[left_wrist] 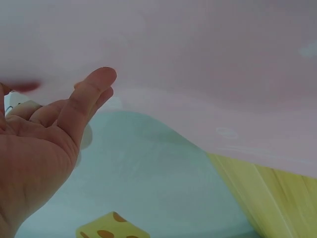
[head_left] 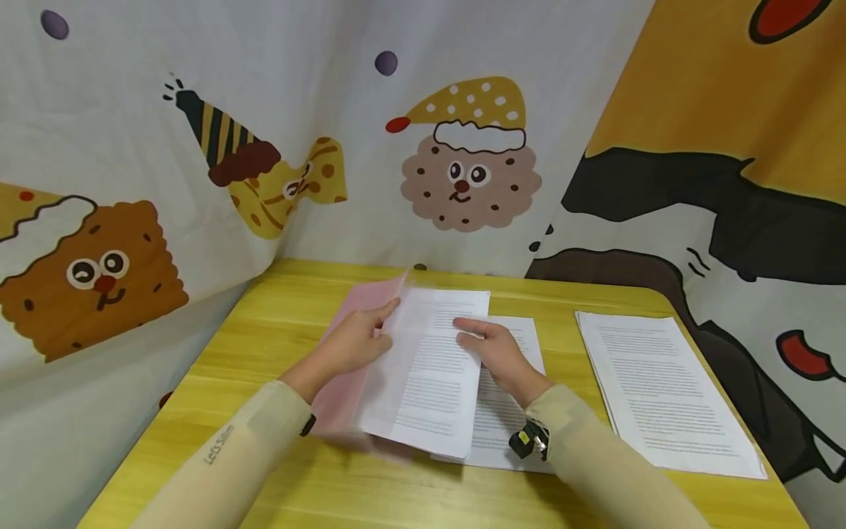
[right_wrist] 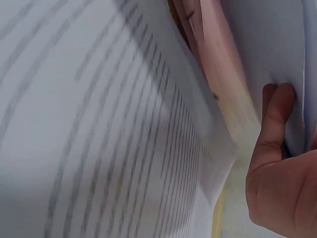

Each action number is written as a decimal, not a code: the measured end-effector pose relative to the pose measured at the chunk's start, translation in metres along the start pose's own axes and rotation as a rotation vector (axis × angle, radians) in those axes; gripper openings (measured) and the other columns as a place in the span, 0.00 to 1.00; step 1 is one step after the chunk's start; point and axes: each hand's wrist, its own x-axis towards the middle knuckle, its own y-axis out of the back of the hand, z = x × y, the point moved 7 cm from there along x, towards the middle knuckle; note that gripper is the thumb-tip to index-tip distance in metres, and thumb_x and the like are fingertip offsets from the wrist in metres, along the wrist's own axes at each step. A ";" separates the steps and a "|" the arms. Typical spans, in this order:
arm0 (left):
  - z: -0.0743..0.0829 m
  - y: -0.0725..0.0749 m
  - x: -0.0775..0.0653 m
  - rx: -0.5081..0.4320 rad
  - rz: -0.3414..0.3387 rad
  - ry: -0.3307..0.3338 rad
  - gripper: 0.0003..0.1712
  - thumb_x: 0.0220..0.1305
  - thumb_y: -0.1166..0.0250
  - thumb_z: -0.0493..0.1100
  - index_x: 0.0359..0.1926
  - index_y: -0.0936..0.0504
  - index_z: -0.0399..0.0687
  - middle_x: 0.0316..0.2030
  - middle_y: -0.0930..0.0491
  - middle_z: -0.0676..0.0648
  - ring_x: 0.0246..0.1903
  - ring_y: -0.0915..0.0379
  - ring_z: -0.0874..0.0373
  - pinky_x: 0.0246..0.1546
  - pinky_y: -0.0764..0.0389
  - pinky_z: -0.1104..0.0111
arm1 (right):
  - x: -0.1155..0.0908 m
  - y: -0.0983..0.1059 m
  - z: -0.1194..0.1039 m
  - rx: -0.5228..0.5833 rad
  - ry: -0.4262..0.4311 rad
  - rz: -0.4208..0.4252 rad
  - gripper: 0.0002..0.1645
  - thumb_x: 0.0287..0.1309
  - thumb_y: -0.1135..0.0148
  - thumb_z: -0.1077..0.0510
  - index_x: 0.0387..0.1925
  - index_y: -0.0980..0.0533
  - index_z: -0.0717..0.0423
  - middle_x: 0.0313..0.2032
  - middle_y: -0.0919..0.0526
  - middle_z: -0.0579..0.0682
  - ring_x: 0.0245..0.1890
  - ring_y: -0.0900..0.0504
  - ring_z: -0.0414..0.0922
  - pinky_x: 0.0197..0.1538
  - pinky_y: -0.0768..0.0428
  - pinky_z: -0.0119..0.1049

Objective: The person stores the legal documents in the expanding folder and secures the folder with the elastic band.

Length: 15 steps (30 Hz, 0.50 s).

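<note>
A pink translucent plastic folder (head_left: 350,312) stands partly opened on the table, its thin front sheet overlapping the left part of a printed paper stack (head_left: 439,389). My left hand (head_left: 357,339) holds the folder's raised edge; in the left wrist view the fingers (left_wrist: 86,99) lie along the pink film. At the stack's right edge my right hand (head_left: 496,353) grips the pages between thumb and fingers. The right wrist view shows the fingers (right_wrist: 277,116) against the pages, with the thumb mostly hidden. Beneath lies another printed stack (head_left: 505,433), partly covered.
A further stack of printed pages (head_left: 667,389) lies near the right edge of the yellow wood-look table (head_left: 225,389). Behind and beside the table hangs a cloth with cartoon prints (head_left: 330,73).
</note>
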 end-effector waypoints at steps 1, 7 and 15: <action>0.000 0.000 0.000 -0.005 0.002 0.000 0.43 0.69 0.42 0.37 0.84 0.40 0.50 0.22 0.24 0.45 0.16 0.53 0.62 0.19 0.42 0.69 | -0.001 -0.004 0.000 0.015 -0.001 -0.011 0.26 0.74 0.36 0.56 0.70 0.20 0.51 0.75 0.25 0.53 0.66 0.19 0.48 0.56 0.17 0.33; 0.000 -0.002 0.000 -0.027 0.030 0.011 0.43 0.68 0.43 0.37 0.84 0.40 0.48 0.27 0.19 0.39 0.15 0.53 0.61 0.18 0.42 0.70 | -0.016 -0.002 0.004 0.039 -0.049 -0.001 0.31 0.74 0.35 0.53 0.75 0.26 0.48 0.68 0.25 0.60 0.39 0.15 0.42 0.42 0.14 0.36; -0.002 0.009 -0.002 -0.034 0.106 0.028 0.43 0.67 0.43 0.37 0.83 0.39 0.46 0.28 0.17 0.34 0.15 0.53 0.62 0.18 0.43 0.71 | -0.043 0.016 0.020 0.094 -0.107 0.016 0.33 0.72 0.33 0.60 0.75 0.27 0.55 0.56 0.13 0.63 0.41 0.09 0.46 0.42 0.09 0.41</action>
